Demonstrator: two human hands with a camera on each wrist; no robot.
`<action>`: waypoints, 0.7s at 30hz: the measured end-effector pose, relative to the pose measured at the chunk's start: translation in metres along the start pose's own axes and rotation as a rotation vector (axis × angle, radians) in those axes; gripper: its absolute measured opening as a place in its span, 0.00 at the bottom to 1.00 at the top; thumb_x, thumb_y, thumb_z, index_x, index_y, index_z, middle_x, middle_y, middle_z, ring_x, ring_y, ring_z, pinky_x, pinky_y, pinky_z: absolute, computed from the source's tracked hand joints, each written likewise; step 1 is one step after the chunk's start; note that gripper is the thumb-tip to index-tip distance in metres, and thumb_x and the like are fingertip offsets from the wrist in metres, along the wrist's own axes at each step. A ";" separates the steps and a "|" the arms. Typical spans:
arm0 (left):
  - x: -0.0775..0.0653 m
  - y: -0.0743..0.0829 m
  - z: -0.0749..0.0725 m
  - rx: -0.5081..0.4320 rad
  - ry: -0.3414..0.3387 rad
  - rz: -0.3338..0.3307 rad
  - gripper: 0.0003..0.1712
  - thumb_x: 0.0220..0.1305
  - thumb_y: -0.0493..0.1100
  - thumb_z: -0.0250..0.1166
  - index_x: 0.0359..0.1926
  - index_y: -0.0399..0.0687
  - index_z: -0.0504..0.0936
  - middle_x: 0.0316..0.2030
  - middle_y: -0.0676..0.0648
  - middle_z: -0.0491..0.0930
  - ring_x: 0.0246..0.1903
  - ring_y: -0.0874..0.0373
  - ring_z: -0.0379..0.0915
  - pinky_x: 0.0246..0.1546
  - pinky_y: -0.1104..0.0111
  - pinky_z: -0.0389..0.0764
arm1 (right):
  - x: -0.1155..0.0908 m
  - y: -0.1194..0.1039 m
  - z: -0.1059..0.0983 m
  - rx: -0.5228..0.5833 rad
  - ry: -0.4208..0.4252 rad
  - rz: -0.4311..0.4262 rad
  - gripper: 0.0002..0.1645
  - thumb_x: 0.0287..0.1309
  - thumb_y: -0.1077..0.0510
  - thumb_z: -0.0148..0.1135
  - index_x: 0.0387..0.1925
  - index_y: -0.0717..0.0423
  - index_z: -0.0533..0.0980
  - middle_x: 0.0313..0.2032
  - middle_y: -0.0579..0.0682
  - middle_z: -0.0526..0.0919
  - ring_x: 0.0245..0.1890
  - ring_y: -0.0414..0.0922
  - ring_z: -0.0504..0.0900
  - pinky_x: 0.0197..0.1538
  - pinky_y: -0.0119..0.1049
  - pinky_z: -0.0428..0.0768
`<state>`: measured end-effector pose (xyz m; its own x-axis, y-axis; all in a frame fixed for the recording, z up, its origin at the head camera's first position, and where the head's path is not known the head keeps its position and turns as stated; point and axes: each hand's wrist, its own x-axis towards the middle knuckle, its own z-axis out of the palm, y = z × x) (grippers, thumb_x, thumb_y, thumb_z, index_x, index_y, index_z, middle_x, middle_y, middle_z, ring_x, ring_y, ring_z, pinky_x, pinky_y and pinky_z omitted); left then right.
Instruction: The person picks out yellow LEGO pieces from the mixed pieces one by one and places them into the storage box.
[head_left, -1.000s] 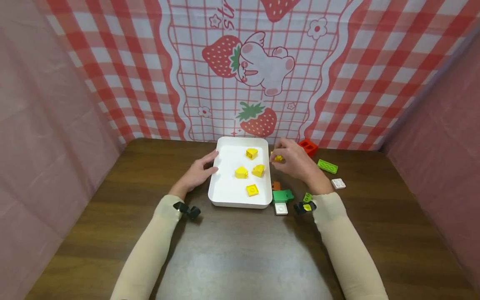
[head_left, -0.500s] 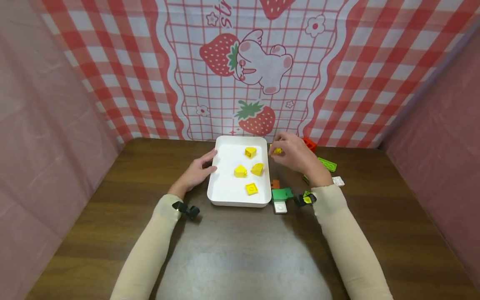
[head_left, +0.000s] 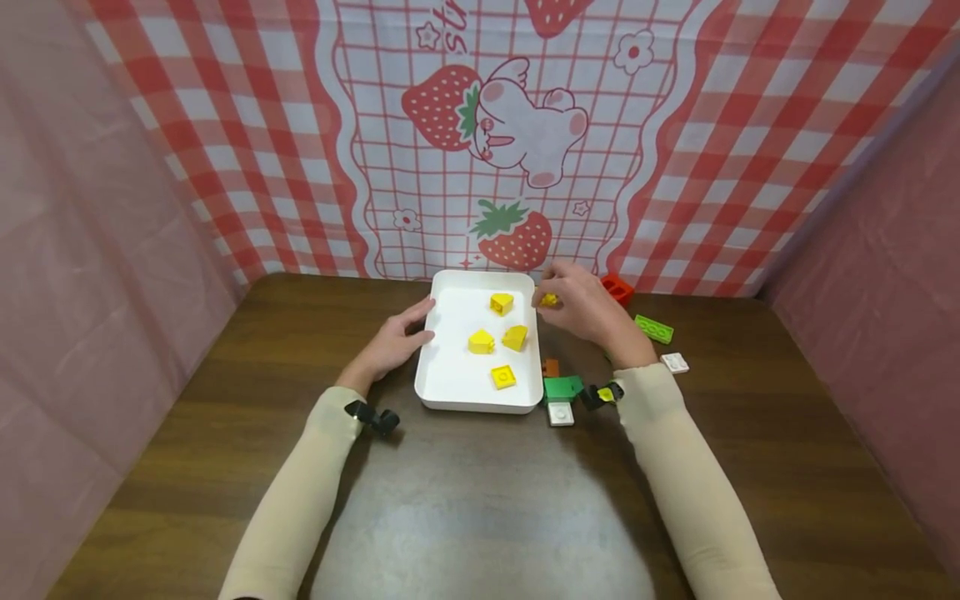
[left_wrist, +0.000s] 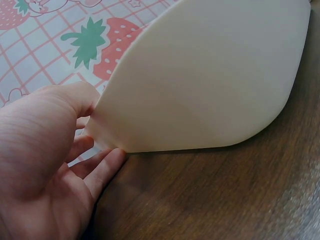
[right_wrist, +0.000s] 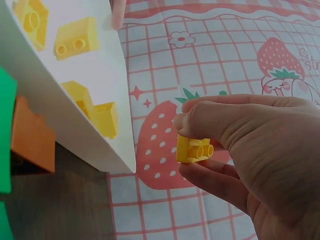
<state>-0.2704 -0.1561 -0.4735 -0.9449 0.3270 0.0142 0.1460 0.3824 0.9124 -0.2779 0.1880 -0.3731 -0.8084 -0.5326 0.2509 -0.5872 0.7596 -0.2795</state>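
My right hand [head_left: 588, 310] pinches a small yellow toy brick [right_wrist: 192, 150] between thumb and fingers, just past the right rim of a white tray [head_left: 457, 387]. Two round studs on this brick face the right wrist camera. On the tray's opposite side, my left hand [head_left: 390, 343] holds its wall, with fingertips [left_wrist: 112, 162] at the lower edge. Inside the tray lie several yellow bricks: a wedge-shaped one [head_left: 502, 304] at the far end, another wedge [head_left: 481, 342] in the middle, a rounded piece [head_left: 514, 337] beside it and a flat square one [head_left: 503, 377] nearest me.
Right of the tray are an orange brick [head_left: 552, 367], a green brick [head_left: 561, 389] and a white square piece [head_left: 560, 414]. A red piece [head_left: 617, 289], a lime green brick [head_left: 654, 329] and another white piece [head_left: 675, 362] lie farther right. A strawberry-print cloth [head_left: 517, 208] hangs behind the table.
My right hand has shifted slightly away from me and left toward the tray's far right corner, carrying the yellow brick. The left hand stays on the tray.
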 end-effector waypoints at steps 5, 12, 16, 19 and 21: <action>0.001 -0.002 0.000 0.003 0.001 0.002 0.39 0.85 0.36 0.60 0.89 0.41 0.58 0.92 0.40 0.50 0.93 0.38 0.45 0.92 0.41 0.50 | 0.008 -0.002 -0.001 0.000 -0.013 -0.001 0.10 0.66 0.62 0.80 0.48 0.57 0.93 0.54 0.57 0.86 0.51 0.53 0.81 0.60 0.50 0.91; 0.002 -0.003 0.001 0.006 0.002 -0.005 0.39 0.85 0.37 0.60 0.89 0.41 0.58 0.92 0.41 0.50 0.93 0.39 0.44 0.93 0.42 0.50 | 0.018 -0.006 0.000 -0.003 -0.038 0.005 0.08 0.67 0.63 0.79 0.47 0.57 0.93 0.53 0.57 0.86 0.51 0.53 0.83 0.60 0.50 0.93; 0.002 -0.003 0.001 0.007 0.000 -0.004 0.39 0.85 0.36 0.60 0.89 0.41 0.58 0.93 0.41 0.50 0.93 0.39 0.44 0.93 0.42 0.50 | 0.023 -0.009 0.001 -0.006 -0.065 0.019 0.08 0.68 0.63 0.78 0.47 0.57 0.93 0.53 0.58 0.85 0.52 0.55 0.82 0.60 0.51 0.91; 0.002 -0.003 0.001 0.011 0.000 -0.007 0.39 0.85 0.36 0.60 0.89 0.42 0.58 0.93 0.41 0.50 0.93 0.39 0.44 0.93 0.42 0.50 | 0.027 -0.011 0.002 -0.012 -0.081 0.033 0.09 0.69 0.62 0.78 0.48 0.57 0.93 0.55 0.57 0.85 0.54 0.55 0.81 0.63 0.50 0.90; 0.002 -0.002 0.000 0.013 -0.001 -0.009 0.39 0.85 0.37 0.60 0.90 0.42 0.58 0.93 0.41 0.49 0.93 0.39 0.44 0.93 0.42 0.50 | 0.028 -0.012 0.003 -0.017 -0.084 0.039 0.09 0.69 0.62 0.78 0.49 0.57 0.93 0.55 0.57 0.85 0.54 0.55 0.81 0.64 0.50 0.90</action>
<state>-0.2728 -0.1559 -0.4758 -0.9460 0.3242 0.0060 0.1415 0.3960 0.9073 -0.2937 0.1624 -0.3654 -0.8316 -0.5314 0.1613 -0.5550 0.7861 -0.2719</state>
